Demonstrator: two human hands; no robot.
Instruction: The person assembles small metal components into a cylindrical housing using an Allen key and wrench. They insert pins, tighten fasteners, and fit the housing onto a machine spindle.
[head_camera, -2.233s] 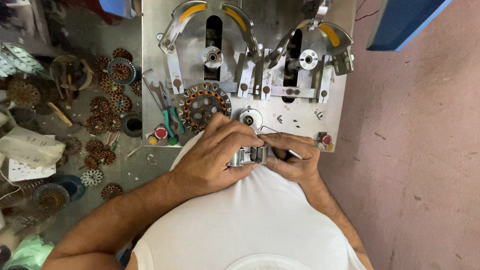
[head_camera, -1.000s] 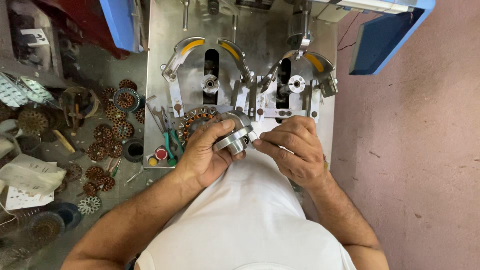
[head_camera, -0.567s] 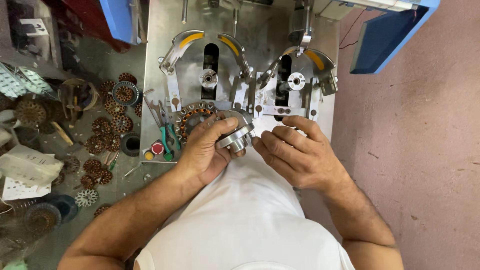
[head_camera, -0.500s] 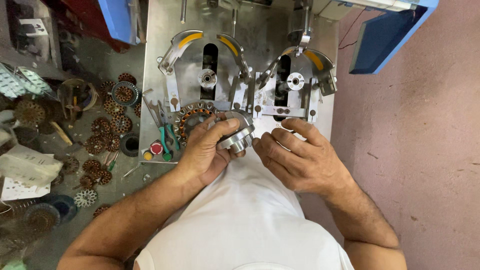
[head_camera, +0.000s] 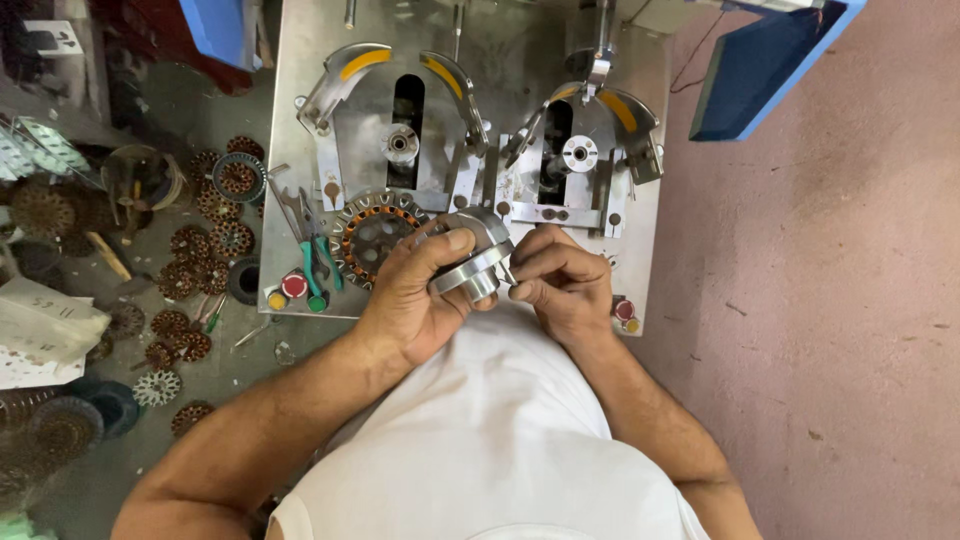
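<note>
My left hand (head_camera: 410, 295) grips a round silver metal fixture (head_camera: 472, 258) in front of my chest, thumb across its top. My right hand (head_camera: 562, 285) is closed with its fingertips pinching at the fixture's right edge; what it pinches is too small to tell. A wound stator (head_camera: 370, 232) with copper coils lies on the steel machine plate (head_camera: 300, 120) just left of my left hand. Two winding stations with yellow-tipped curved guards, the left one (head_camera: 400, 145) and the right one (head_camera: 580, 152), stand behind the hands.
Red, yellow and green buttons (head_camera: 292, 290) and green-handled pliers (head_camera: 318, 262) sit at the plate's front left. Several copper-wound stators (head_camera: 195, 250) lie scattered on the dark bench to the left. A blue panel (head_camera: 760, 70) hangs at the upper right above a pink floor (head_camera: 850, 300).
Both hands lifted the silver fixture from low near my chest up toward the plate. My right hand shifted from spread over it to pinching at its right edge.
</note>
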